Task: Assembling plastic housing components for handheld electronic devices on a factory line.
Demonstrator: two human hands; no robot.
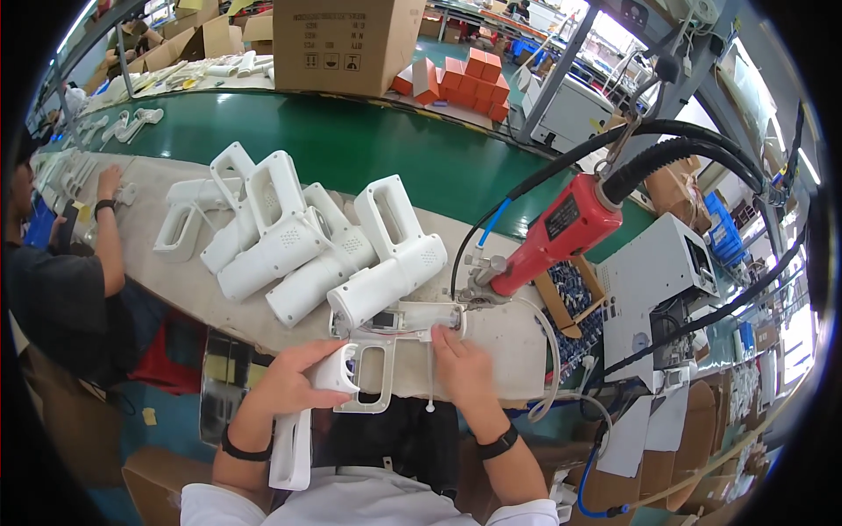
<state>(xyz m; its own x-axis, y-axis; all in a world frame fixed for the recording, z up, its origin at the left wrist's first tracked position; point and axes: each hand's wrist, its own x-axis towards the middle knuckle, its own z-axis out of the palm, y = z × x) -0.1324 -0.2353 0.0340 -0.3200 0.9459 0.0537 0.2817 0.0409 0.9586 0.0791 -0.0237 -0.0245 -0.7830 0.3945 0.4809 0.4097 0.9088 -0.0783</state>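
- Left hand (294, 377): closed on a white plastic shell half (331, 374), thumb below, fingers over the top. Shell is off the bench, just beyond its near edge.
- Right hand (460, 364): fingertips on the lower rim of the open housing half (390, 337), near its right end. Can't tell if that's a real pinch or just contact.
- Open half sits at the bench (509, 351) edge, handle loop overhanging toward the body. I'd steady the barrel, since the overhang could tip it.
- Inside: black component (384, 321), clear cylinder (430, 316), thin reddish wires. Check that both parts sit flat and the wires lie inside the rim; a strand on the edge would likely get nipped.
- Thin white strip (430, 377) hangs below the right hand; keep it unsnagged.
- Hold the loose shell by its outer wall, fingers clear of the mating edge, and watch that its handle doesn't catch the forearm.
- Red power screwdriver (561, 230) hangs with its metal nose close to the open half's right end. Mind the knuckles there.
- White housings (390, 276) are piled just behind; leave elbow room so they don't slide onto the work.
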